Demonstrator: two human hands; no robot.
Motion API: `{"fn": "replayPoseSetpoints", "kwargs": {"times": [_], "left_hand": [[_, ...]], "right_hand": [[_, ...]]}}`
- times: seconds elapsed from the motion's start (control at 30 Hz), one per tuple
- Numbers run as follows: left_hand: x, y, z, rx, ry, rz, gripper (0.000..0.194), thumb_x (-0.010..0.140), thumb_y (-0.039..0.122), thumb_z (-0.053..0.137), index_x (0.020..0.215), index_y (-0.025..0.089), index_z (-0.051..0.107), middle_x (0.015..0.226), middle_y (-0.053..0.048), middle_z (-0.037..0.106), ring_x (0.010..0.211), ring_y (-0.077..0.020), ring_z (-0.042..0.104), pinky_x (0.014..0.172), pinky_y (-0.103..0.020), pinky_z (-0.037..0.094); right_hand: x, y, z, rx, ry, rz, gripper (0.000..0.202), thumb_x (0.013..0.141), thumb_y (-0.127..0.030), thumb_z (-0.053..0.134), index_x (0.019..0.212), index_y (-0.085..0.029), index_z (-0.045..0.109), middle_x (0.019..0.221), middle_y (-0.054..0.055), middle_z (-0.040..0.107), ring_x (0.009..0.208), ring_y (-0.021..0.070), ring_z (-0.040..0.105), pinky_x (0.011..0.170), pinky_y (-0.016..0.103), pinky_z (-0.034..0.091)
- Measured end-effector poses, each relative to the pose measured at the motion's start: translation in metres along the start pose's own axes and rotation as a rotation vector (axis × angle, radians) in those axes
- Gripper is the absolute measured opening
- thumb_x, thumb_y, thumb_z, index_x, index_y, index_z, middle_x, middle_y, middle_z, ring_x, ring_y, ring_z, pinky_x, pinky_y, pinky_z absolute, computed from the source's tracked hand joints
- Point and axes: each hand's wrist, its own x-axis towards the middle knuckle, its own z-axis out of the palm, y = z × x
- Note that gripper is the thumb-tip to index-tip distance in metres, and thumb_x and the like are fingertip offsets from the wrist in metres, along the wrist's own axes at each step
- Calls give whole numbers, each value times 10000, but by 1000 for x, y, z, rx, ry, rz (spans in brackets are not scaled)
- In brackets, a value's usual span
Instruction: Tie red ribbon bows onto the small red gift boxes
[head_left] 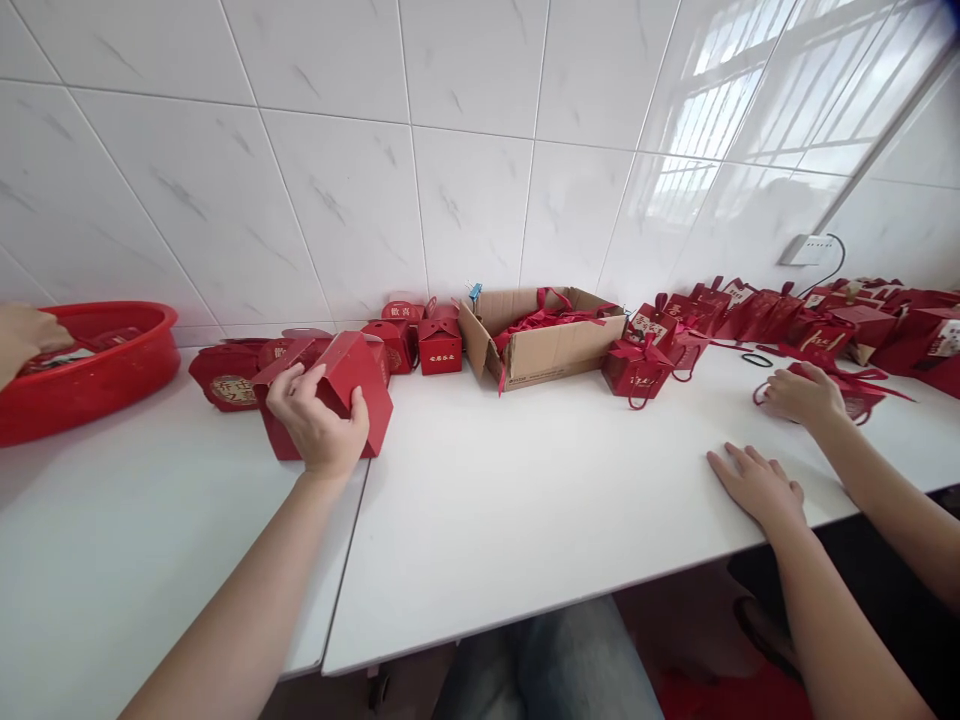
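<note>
My left hand (pixel 322 420) is closed around a large red gift box (pixel 367 390) with an open side. Its fingers wrap over the box and the thumb presses against it. Smaller red gift boxes with gold print stand behind it, among them a decorated box (pixel 229 378) and a small box (pixel 439 346). My right hand (pixel 757 488) rests palm down on the white table (pixel 570 500), fingers spread and holding nothing. Farther right, a co-worker's hand (pixel 806 392) grips a red box with a ribbon (pixel 859 385).
A cardboard box (pixel 562 350) of red ribbons stands against the tiled wall. Right of it is a ribboned red box (pixel 637 370). Many more finished boxes (pixel 825 330) crowd the far right. At left, another person's hand (pixel 26 335) reaches into a red basin (pixel 112 385).
</note>
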Motion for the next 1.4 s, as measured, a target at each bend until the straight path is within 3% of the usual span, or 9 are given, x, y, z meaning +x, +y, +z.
{"fn": "replayPoseSetpoints", "kwargs": {"times": [0.23,0.4,0.63,0.73,0.8,0.97,1.1,1.23,1.4], "left_hand": [[-7,12,5,-284,-20,-223,688,686,321,671,1246,183,297,1242,-180,487,1137,-284,534,937,-443,472],[-14,15,10,-433,-114,-537,446,743,434,645,1095,202,497,1155,-119,608,1057,-266,601,931,-424,483],[-27,48,6,-594,-332,-533,346,784,507,596,918,195,529,898,-54,627,825,-207,609,702,-313,509],[-37,70,12,-623,-431,-465,338,811,507,556,924,193,502,892,-50,613,807,-192,599,690,-292,495],[-43,83,22,-640,-493,-432,332,826,513,526,919,197,479,880,-46,609,797,-188,601,682,-286,490],[-44,107,54,-668,-590,-376,321,847,513,488,927,203,452,864,-46,624,793,-198,622,680,-295,491],[-41,116,70,-737,-637,-344,333,857,490,494,1018,201,463,965,-71,643,864,-210,632,721,-305,499],[-43,117,74,-761,-633,-345,324,864,477,495,1024,196,470,960,-73,650,852,-208,635,710,-301,499],[-47,123,71,-846,-714,-317,329,874,467,495,1063,197,488,1016,-79,635,919,-216,622,749,-309,504]], "right_hand": [[-3,-4,-2,10,-8,8,710,855,-635,255,1403,-217,423,1513,87,320,1377,366,277,1087,585,251],[-5,-3,-3,25,-10,4,724,850,-651,239,1408,-222,412,1522,85,302,1388,364,252,1093,584,229],[-16,-19,-9,65,18,10,617,887,-511,300,1358,-151,470,1483,150,350,1367,383,281,1081,594,235],[-31,-48,-11,136,23,-95,552,871,-436,399,1335,-150,481,1447,161,394,1346,315,352,1088,487,308],[-44,-80,-15,399,-15,-345,598,828,-459,506,1354,-182,446,1442,143,403,1340,290,369,1095,450,324],[-68,-185,-38,866,-349,-871,975,700,-547,698,1478,-337,151,1564,52,169,1428,271,187,1134,498,239],[-69,-248,-46,1183,-260,-983,857,733,-512,686,1441,-338,235,1504,77,308,1373,243,319,1093,463,322],[-71,-261,-37,1334,-292,-994,451,791,-481,638,1160,-247,526,1173,80,615,1068,227,589,913,406,493],[-78,-249,-33,1484,-304,-906,516,770,-427,686,1188,-283,420,1027,44,642,926,207,620,780,369,539]]}}
